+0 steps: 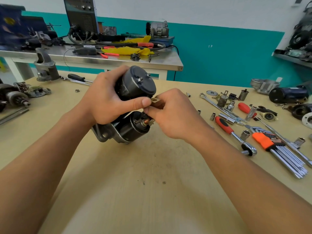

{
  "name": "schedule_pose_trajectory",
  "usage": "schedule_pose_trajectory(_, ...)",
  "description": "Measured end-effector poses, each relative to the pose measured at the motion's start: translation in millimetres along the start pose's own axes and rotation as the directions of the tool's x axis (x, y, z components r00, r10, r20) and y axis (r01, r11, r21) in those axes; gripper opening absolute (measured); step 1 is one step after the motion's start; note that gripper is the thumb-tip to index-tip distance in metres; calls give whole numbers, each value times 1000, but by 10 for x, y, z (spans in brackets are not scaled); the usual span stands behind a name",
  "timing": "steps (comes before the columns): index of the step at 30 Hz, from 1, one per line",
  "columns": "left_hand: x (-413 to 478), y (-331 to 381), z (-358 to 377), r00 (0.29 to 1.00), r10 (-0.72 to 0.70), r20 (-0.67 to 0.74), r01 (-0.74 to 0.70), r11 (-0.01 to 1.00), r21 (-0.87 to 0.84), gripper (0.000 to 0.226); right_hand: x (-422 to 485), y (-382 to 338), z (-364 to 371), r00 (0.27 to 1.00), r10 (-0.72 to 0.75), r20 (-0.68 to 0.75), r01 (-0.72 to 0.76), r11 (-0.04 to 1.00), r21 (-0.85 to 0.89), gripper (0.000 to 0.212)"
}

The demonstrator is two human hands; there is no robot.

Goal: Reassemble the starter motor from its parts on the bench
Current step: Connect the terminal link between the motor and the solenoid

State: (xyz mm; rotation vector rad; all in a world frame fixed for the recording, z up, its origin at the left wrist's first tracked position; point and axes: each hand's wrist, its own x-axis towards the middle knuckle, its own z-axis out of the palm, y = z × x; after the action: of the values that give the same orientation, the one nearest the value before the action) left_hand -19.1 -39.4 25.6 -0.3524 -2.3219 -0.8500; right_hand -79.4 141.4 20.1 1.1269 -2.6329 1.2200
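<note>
Centrally, starter motor (135,85) held at mid-counter (135,174), both hands engaged.
Left hand (104,100) gripped the motor's dark cylindrical housing, thumb reaching across toward the right hand (172,114). Right hand pinched a small brass tab (155,99) with a hole, just beside the housing and above the solenoid (131,128). The motor stood tilted, mounting flange (103,134) lowest; whether the flange touched the counter could not be told. A red-handled ratchet (223,124), loose sockets (245,134) and an orange hex key set (265,141) lay to the right.

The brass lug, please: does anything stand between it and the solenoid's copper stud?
Only fingertips of the right hand, which pinches the brass lug just above the copper stud; no other part.
</note>
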Motion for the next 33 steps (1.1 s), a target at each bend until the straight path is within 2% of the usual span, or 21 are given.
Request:
schedule_pose_trajectory(5, 7, -6, 1, 1000, 13, 9, -13, 1000, -14, 78, -28, -40, -38, 1000, 11, 27, -12, 999, 49, 14)
schedule_pose_trajectory(9, 9, -5, 3, 1000, 11, 14, -10, 1000, -13, 81, -42, -65, -125, 993, 87, 77, -102, 971, 218, 21)
schedule_pose_trajectory(13, 7, 9, 0, 1000, -11, 13, 11, 1000, -13, 80, -21, -82, -140, 993, 91, 72, -97, 991, 89, 36)
schedule_pose_trajectory(16, 0, 19, 0, 1000, -11, 13, 11, 1000, -5, 77, -31, -130, -186, 993, 86, 79, -104, 962, 254, 40)
schedule_pose_trajectory(18, 1, 27, 2, 1000, -23, 11, 23, 1000, 5, 75, -4, -105, -212, 987, 157, 21, -155, 931, 331, 42)
schedule_pose_trajectory(20, 2, 25, 11, 999, -36, 11, 36, 999, -2, 71, 18, -51, -200, 983, 185, -23, -175, 960, 221, 45)
schedule_pose_trajectory(22, 5, 8, 16, 999, -39, 8, 39, 999, -5, 65, 3, -38, -152, 986, 163, 36, -166, 976, 144, 46)
schedule_pose_trajectory(24, 10, 1, 15, 999, -41, 8, 41, 999, -5, 63, 8, -55, -149, 986, 160, 36, -164, 959, 230, 46)
schedule_pose_trajectory(26, 7, 6, 11, 999, -53, 7, 54, 999, -7, 63, 38, -55, -170, 977, 207, -46, -178, 919, 352, 41)
schedule_pose_trajectory(28, 4, 10, 11, 997, -73, 9, 73, 997, -7, 65, 55, -27, -181, 969, 229, -94, -196, 942, 273, 39)
schedule_pose_trajectory(30, 4, 15, 15, 996, -90, 7, 90, 996, 1, 66, 28, -10, -145, 976, 214, -38, -207, 968, 145, 45)
schedule_pose_trajectory(33, 10, 20, 17, 995, -103, 7, 103, 995, 5, 66, 27, -15, -141, 975, 219, -34, -200, 935, 294, 46)
